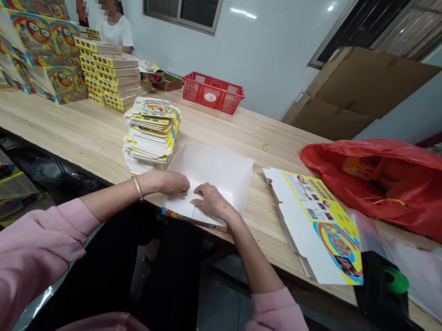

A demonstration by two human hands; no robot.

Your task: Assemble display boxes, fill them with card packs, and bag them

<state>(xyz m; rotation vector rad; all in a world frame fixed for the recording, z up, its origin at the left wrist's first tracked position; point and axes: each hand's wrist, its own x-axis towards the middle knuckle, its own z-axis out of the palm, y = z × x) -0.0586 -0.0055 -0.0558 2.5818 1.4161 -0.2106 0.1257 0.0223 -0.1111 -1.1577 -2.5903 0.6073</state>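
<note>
My left hand and my right hand press together on a folded white carton near the table's front edge. Its white inside faces up, and a strip of its printed side shows at the bottom. A silver bangle circles my left wrist. Left of the carton stands a loose stack of printed flat cards, close to my left hand. To the right lies a flat yellow-printed carton blank, out of reach of neither hand's fingers but not touched.
Stacked yellow boxes and large cartoon-printed boxes rise at the far left of the wooden table. A seated person is behind them. A red basket, a red plastic bag and brown cardboard sheets stand around.
</note>
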